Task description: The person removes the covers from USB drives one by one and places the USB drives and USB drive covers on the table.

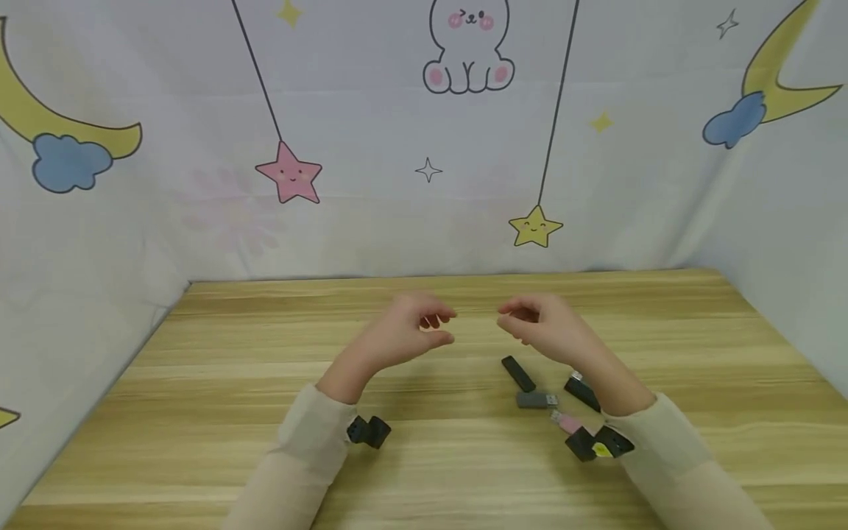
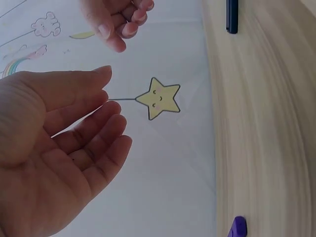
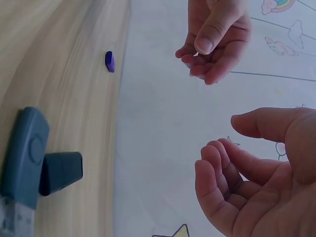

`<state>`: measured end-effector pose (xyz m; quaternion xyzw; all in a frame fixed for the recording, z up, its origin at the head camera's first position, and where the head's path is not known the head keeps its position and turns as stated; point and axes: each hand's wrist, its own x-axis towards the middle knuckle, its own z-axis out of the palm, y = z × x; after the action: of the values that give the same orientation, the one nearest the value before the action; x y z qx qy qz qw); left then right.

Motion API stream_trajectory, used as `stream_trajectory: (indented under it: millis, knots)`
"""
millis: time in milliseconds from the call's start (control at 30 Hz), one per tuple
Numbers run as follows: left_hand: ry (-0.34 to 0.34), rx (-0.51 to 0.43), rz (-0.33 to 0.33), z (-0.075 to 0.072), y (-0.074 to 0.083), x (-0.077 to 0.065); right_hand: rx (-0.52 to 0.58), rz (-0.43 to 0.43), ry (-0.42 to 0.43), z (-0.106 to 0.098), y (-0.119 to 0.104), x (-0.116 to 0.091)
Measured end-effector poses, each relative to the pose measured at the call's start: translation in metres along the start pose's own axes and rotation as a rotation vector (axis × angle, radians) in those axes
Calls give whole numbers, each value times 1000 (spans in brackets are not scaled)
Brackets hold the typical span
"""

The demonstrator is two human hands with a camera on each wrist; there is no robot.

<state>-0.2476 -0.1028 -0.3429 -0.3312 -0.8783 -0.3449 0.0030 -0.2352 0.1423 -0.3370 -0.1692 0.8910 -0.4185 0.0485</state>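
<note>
Both hands hover over the wooden table, facing each other with a gap between them. The left hand (image 1: 414,331) has loosely bent fingers and thumb apart, holding nothing. Mirroring it, the right hand (image 1: 543,324) is also bare, its fingers softly curved. Nearest the right hand lie several USB flash drives: a black one (image 1: 518,374), a grey one (image 1: 535,400) with its metal plug showing, another black one (image 1: 584,392) partly behind the right forearm, and a pink one (image 1: 567,422) partly covered by the wrist camera. In the right wrist view, a grey-blue flash drive (image 3: 27,153) appears close up.
A small purple object (image 3: 109,61) lies on the table in both wrist views; its kind is unclear. Black wrist cameras (image 1: 369,432) sit at the cuffs. A white printed curtain (image 1: 371,235) borders the wooden table (image 1: 218,412) at the back and sides.
</note>
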Motion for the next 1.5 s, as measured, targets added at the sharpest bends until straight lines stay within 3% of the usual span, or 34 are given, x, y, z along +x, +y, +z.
stream_trajectory:
  millis: [200, 433, 833, 1100, 1500]
  knots:
    - [-85, -14, -5, 18, 13, 8, -41, 4, 10, -2, 7, -10]
    - [-142, 0, 0, 34, 16, 18, -102, 5, -9, -4, 14, -13]
    - [-214, 46, -17, 59, 4, 29, -140, 29, -172, -1, 32, -4]
    - [-223, 58, -18, 64, 4, 29, -175, 92, -249, 7, 43, -1]
    - [-250, 44, -63, 65, 7, 29, -184, 100, -231, 14, 48, 0]
